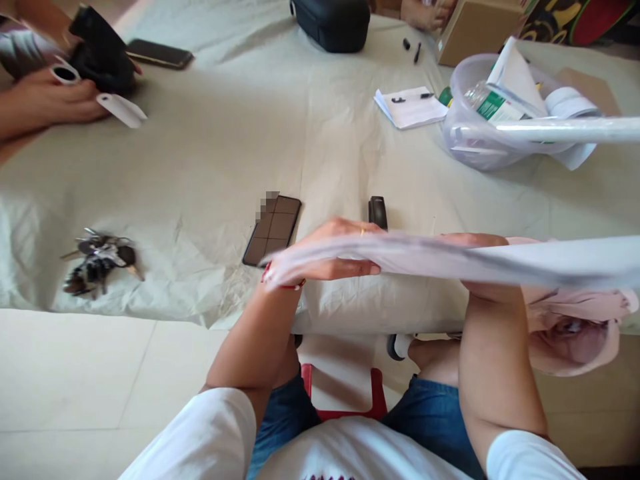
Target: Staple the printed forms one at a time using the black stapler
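- A clear plastic tub [467,143] stands at the far right of the table [225,153]; it holds a plastic bottle [487,103] with a green label, folded white papers and what looks like a roll of tape, though the blur makes that uncertain.
- The left hand [333,257] lies with fingers stretched flat against a long white sheet [450,257], pinching its near end.
- The right hand [475,257] is mostly hidden behind the same sheet, so its grip cannot be told; the sheet runs across the front table edge toward the right border.
- A pink cloth [575,320] hangs below the sheet beside the right forearm.
- A dark phone [273,230] lies just beyond the left hand, a small black stapler [377,212] near it.
- A bunch of keys [97,260] rests well to the left.
- Another person's hand [47,100] at the far left touches a black pouch [103,53] and a white tag [123,110]; a second phone [159,53] lies beside.
- A notepad [410,107], a black case [333,23] and a cardboard box [475,30] sit at the far side.
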`<action>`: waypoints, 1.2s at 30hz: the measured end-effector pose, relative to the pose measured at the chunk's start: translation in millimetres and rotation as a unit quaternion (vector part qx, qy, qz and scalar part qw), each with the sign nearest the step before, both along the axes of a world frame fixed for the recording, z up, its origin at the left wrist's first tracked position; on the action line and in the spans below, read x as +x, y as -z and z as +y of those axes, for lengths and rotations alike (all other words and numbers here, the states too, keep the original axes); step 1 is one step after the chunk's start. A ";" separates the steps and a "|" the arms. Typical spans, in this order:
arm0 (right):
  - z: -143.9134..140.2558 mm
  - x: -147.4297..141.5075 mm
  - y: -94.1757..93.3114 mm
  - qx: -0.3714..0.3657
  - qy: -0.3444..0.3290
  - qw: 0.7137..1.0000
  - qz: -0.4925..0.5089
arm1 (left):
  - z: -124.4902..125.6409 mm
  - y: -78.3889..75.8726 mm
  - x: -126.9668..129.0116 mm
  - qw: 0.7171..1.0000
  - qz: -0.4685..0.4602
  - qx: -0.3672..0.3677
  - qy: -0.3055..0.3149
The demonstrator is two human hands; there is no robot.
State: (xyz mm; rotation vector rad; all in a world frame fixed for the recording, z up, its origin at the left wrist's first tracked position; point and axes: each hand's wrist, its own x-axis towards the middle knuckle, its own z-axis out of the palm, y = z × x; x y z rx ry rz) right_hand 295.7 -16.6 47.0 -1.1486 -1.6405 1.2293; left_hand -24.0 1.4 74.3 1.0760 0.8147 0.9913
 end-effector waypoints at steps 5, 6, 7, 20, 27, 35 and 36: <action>1.3 -5.7 4.2 -0.010 0.057 0.997 -0.052 | 0.2 13.8 -5.6 0.994 0.083 0.035 0.059; 0.2 -8.5 5.7 0.004 0.081 0.995 -0.057 | -1.2 18.5 -7.0 0.996 0.083 0.022 0.026; -1.1 -11.4 6.9 0.009 0.088 0.994 -0.058 | -3.0 22.9 -8.1 0.997 0.079 0.009 0.017; -0.8 2.5 16.7 -0.007 0.123 0.991 0.047 | -24.4 53.9 2.4 0.997 0.059 0.007 0.044; -7.3 22.8 20.5 -0.113 0.128 0.985 0.025 | -32.3 71.2 9.0 0.997 -0.016 -0.074 0.010; -8.8 15.1 31.4 -0.269 0.028 0.963 -0.009 | -23.1 84.1 19.4 0.949 -0.108 -0.147 -0.257; -7.9 15.7 31.7 -0.265 0.021 0.964 -0.015 | -23.0 85.0 19.8 0.947 -0.115 -0.161 -0.251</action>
